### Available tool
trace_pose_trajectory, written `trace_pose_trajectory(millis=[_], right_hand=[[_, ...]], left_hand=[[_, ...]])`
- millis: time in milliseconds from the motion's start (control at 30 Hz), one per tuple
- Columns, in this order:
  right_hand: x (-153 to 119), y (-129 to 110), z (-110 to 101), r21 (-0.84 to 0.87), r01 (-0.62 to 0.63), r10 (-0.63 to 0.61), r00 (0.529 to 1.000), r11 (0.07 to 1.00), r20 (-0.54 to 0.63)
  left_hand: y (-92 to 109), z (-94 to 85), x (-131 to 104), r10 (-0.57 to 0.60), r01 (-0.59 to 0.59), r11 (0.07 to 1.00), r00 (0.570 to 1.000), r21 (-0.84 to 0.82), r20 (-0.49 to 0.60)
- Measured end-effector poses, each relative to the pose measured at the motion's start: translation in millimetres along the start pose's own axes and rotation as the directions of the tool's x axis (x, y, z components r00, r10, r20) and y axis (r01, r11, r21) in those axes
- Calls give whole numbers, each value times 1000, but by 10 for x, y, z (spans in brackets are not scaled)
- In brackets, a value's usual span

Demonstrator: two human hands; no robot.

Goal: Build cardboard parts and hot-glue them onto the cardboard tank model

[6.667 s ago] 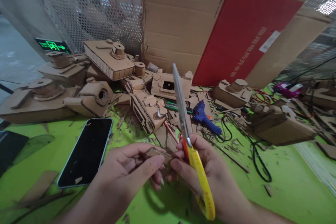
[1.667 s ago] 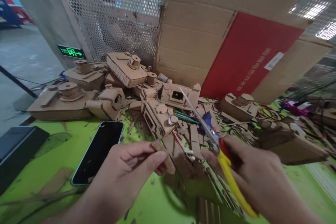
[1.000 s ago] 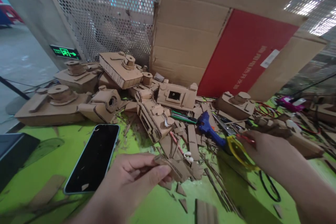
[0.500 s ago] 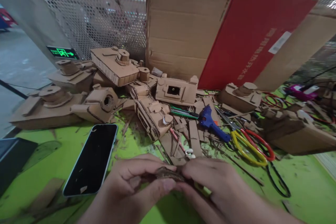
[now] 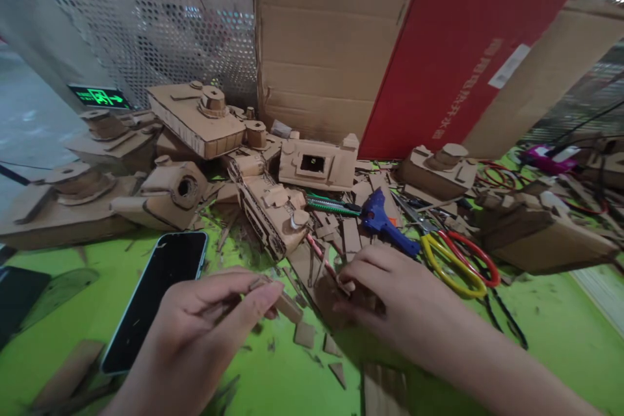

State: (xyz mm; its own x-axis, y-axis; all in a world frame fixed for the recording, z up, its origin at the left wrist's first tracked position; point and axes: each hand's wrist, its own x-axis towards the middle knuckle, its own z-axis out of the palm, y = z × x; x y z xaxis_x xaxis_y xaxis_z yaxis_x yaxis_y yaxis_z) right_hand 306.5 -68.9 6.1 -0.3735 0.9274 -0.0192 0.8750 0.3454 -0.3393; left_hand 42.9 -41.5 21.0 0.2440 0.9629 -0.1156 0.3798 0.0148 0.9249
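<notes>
My left hand (image 5: pixel 209 318) pinches a small strip of cardboard (image 5: pixel 287 307) between thumb and fingers, low in the middle of the view. To its right, my right hand (image 5: pixel 385 292) reaches over the scraps, its fingers curled at the pale end of a red-and-white striped stick (image 5: pixel 319 252). Part of that grip is hidden. Just beyond the hands lies a cardboard tank model (image 5: pixel 273 205). A blue glue gun (image 5: pixel 385 221) and a green cutter (image 5: pixel 334 204) rest behind my right hand.
A phone (image 5: pixel 156 299) lies at the left. Scissors with yellow and red handles (image 5: pixel 453 266) are at the right. More cardboard models (image 5: pixel 195 117) stand along the back, before a large carton (image 5: pixel 331 45). Small scraps (image 5: pixel 305 335) dot the green table (image 5: pixel 550 325).
My hands have moved apart. The left keeps a cardboard piece, while the right has moved forward to the striped stick. The view has shifted slightly.
</notes>
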Motion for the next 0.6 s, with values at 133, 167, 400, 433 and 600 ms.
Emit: trace_pose_trajectory(millis=[133,167,400,433,600], right_hand=[[52,2,35,-30,-65,67,996,997,62],[54,-8,28,-28,-67,69,995,997,71],[22,-27,-75,104,-101,80,979,989,188],[27,-31,-63,107,-102,80,978,989,191],[88,-40,71,105,-122,111,988,987,109]], left_hand=[[8,41,9,-54,57,996,998,-73,41],[4,51,2,-58,62,995,997,-81,51],[-8,69,-16,-88,105,981,990,-163,107],[-8,73,-15,-88,107,980,990,-169,115],[-21,99,-7,-95,114,981,988,-154,124]])
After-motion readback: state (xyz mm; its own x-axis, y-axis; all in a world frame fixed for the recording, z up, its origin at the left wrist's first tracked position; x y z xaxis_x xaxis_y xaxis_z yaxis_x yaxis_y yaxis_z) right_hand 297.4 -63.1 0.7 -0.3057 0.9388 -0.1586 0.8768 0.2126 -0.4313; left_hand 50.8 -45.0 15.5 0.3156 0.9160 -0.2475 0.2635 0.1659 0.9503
